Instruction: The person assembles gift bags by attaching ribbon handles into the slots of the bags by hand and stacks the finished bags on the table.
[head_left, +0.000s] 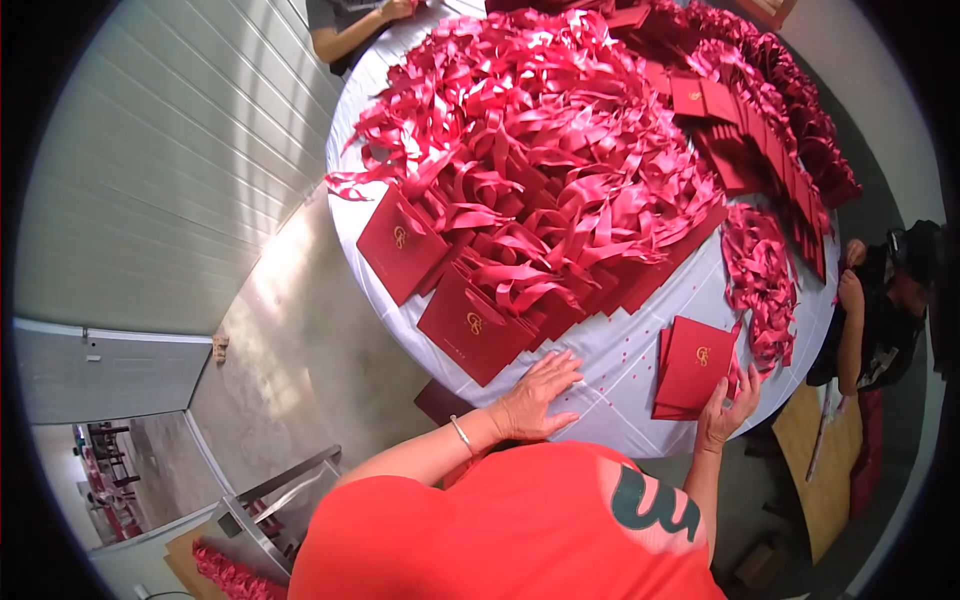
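Observation:
My left hand point(540, 397) lies flat at the near edge of the round table, fingers and thumb spread, with nothing in it. A metal bangle point(462, 434) circles that wrist. My right hand point(735, 405) is at the right side of a small stack of flat dark-red gift bags point(695, 368) bearing a gold emblem. Its thumb touches the top bag's edge, its fingers are stretched apart, and red ribbon point(739, 345) runs beside them. Ahead of my left hand, many similar red bags point(470, 328) lie overlapping in rows, their ribbon handles heaped on top.
A white cloth point(600, 400) covers the table, with small red specks on it. More red bags point(765, 150) fill the far right, and loose ribbons point(758, 285) lie nearer. One person point(885, 310) is at the right edge, another person's arm point(350, 35) at the far left. A metal-framed chair point(275, 510) stands lower left.

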